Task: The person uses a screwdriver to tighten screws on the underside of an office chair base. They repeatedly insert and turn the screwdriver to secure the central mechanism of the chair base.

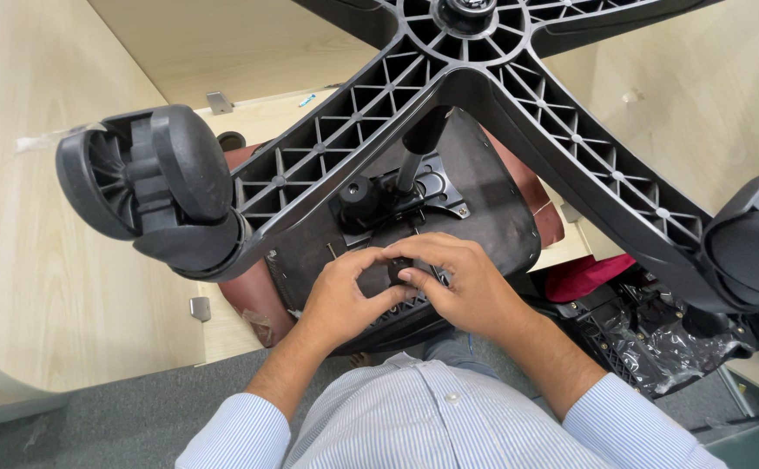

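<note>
An upturned chair fills my view. Its base [484, 87] spreads above my hands, black moulded plastic with ribbed, honeycombed arms meeting at a round hub. Two casters show: one [149, 187] up and to the left of my left hand, glossy and rounded with a spoked inner wheel, the other [757, 247] far to the right of my right hand. A dark gas column [416, 152] runs from the hub down to the metal plate [414, 195] just above my knuckles. That plate sits on the seat underside [484, 208], a flat black panel with a rounded edge, and a reddish-brown cushion rim [254, 300] peeks out to the left of my left wrist. A crumpled clear plastic bag [657, 343] lies to the right of my right forearm.

My left hand [345, 300] and right hand [462, 282] are together on the seat, fingertips meeting. They pinch one small black part [399, 269] between them, mostly hidden by my fingers.
</note>
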